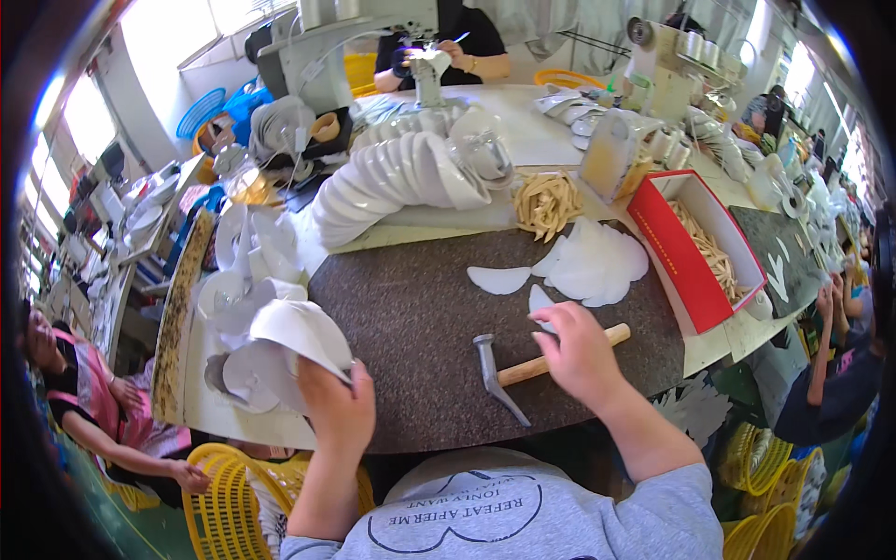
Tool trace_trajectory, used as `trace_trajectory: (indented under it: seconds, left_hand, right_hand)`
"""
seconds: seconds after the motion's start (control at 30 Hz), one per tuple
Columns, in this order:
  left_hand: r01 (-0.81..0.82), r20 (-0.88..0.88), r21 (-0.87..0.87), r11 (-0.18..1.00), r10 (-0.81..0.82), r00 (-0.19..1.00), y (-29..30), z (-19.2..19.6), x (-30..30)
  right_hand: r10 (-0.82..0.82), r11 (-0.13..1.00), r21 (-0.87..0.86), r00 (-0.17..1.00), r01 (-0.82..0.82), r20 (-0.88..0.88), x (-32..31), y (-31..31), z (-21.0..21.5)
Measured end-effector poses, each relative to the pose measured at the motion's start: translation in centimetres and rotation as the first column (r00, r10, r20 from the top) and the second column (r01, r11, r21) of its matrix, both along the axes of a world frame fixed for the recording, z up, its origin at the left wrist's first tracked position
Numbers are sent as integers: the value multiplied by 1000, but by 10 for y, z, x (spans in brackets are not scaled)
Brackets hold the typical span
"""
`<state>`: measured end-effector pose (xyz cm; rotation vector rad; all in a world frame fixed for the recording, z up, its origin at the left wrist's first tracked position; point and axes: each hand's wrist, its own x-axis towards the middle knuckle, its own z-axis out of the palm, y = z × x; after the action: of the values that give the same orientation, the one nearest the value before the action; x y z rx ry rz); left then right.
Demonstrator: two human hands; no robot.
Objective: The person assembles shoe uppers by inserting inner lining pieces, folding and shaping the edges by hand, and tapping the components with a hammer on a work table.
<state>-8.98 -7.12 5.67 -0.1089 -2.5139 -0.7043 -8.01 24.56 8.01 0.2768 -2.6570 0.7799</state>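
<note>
My left hand (338,403) is closed on the edge of a curved white shoe upper (303,334), held over the left end of the dark speckled work board (420,327). My right hand (581,353) pinches a small white leaf-shaped piece (539,301) between thumb and fingertips, above the board. Under that hand lies a hammer (523,371), its metal head to the left and wooden handle to the right. Beyond the fingers, a fanned pile of white pieces (602,261) rests on the board, with one single white piece (497,279) to its left.
Nested white uppers (401,182) stand behind the board. Wooden sticks (546,203) lie heaped there, and more fill a red box (667,238) at the right. Loose white uppers (247,280) crowd the left. Yellow baskets (219,495) stand below; a co-worker (457,51) sits opposite.
</note>
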Motion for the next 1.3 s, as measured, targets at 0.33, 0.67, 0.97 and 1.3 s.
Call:
trace_trajectory:
  seconds: [0.33,0.67,0.97,1.3]
  left_hand:
    - [80,258,-43,996,-66,964,23,-14,-33]
    - [314,92,-34,949,-310,946,0,5,11]
    - [136,247,-283,949,-65,967,-23,-28,62]
    - [367,223,-309,877,-308,925,-11,-41,77]
  right_hand:
    - [-299,928,310,909,206,292,-21,29,-30]
    - [-60,995,-50,927,85,370,-34,52,-29]
    - [588,549,-833,681,61,437,45,-88,-31]
    - [512,556,-812,842,-176,168,8,-83,-23]
